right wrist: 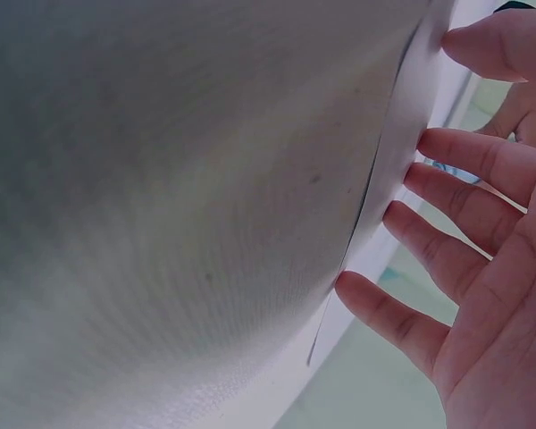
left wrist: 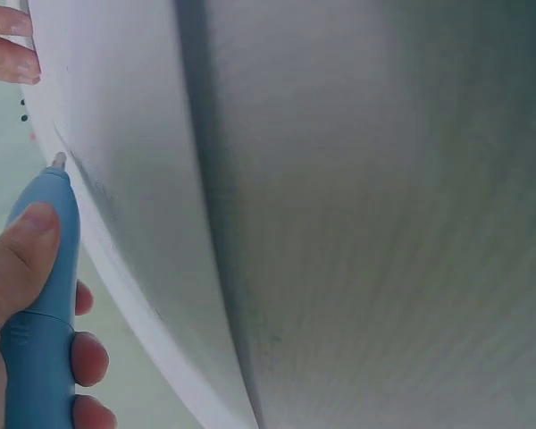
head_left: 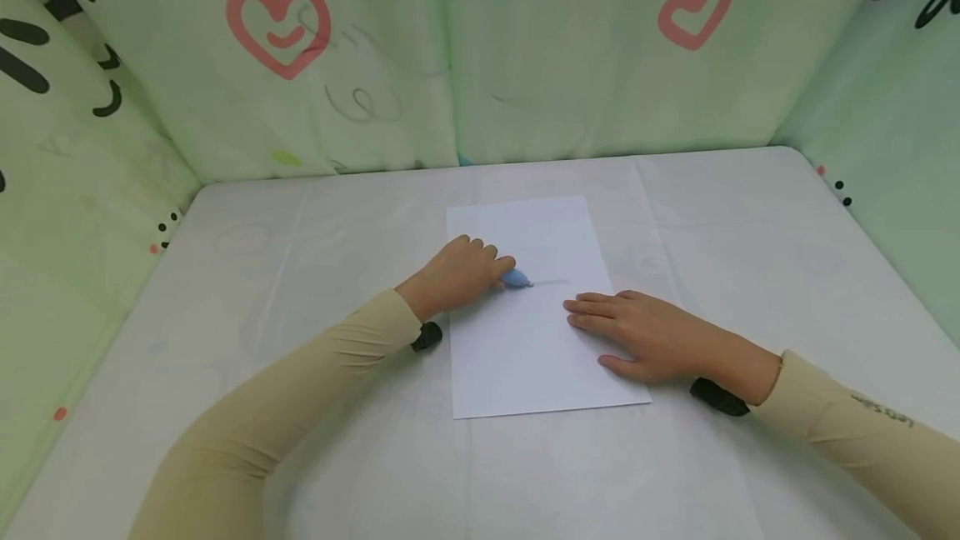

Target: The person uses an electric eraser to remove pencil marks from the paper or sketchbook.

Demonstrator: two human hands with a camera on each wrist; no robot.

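My left hand grips a thick blue electric eraser, pen-shaped with a narrow tip. In the left wrist view the thumb presses along the eraser's body while the fingers wrap round its far side. Its tip points right, at the end of a faint grey line on a white sheet of paper. Across the sheet's right side lies my right hand, palm down with the fingers spread. In the right wrist view its fingertips rest on the paper near the edge.
The sheet lies on a white-covered table. Green curtains with red hearts and black marks stand behind the table and along both sides. Dark wrist cameras sit under both wrists, close over the tabletop.
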